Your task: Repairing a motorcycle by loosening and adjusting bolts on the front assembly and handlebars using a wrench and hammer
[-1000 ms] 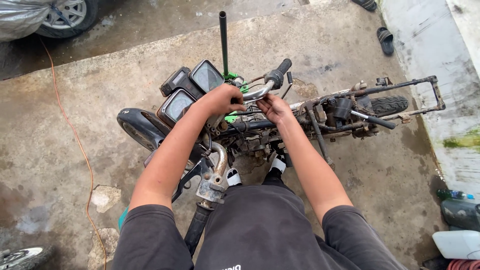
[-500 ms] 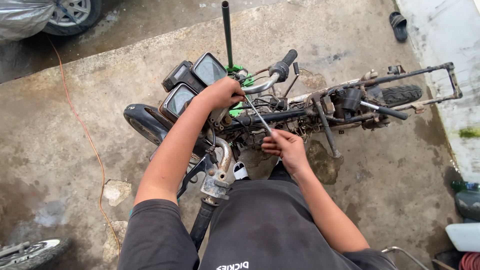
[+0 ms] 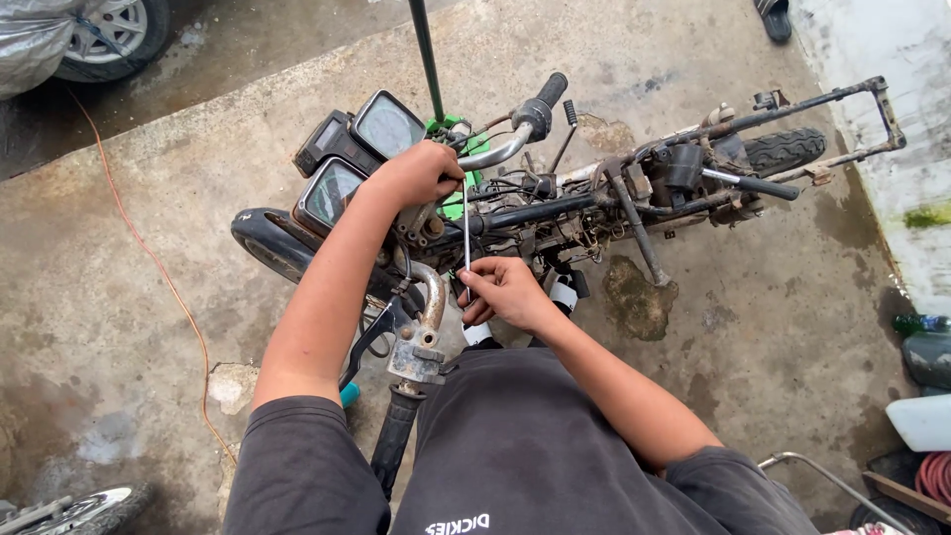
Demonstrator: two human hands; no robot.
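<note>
A stripped-down motorcycle [image 3: 594, 203] with bare, rusty frame lies across the concrete in front of me. My left hand [image 3: 421, 170] grips the middle of its chrome handlebar [image 3: 495, 154], beside the gauge cluster [image 3: 357, 159]. My right hand [image 3: 503, 290] pinches the lower end of a thin white cable [image 3: 466, 223] that runs straight up to the handlebar clamp under my left hand. The near handlebar end with its lever bracket [image 3: 416, 342] and black grip [image 3: 394, 441] points toward my lap.
An orange cord [image 3: 149, 263] snakes over the concrete on the left. A car wheel [image 3: 104, 35] sits at top left. A dark vertical pole [image 3: 428, 59] rises behind the gauges. Bottles and containers [image 3: 926, 362] crowd the right edge, and a sandal [image 3: 773, 20] lies at the top.
My right hand has come off the handlebar area and moved down toward me, drawing the thin white cable out straight. My left hand stays on the handlebar.
</note>
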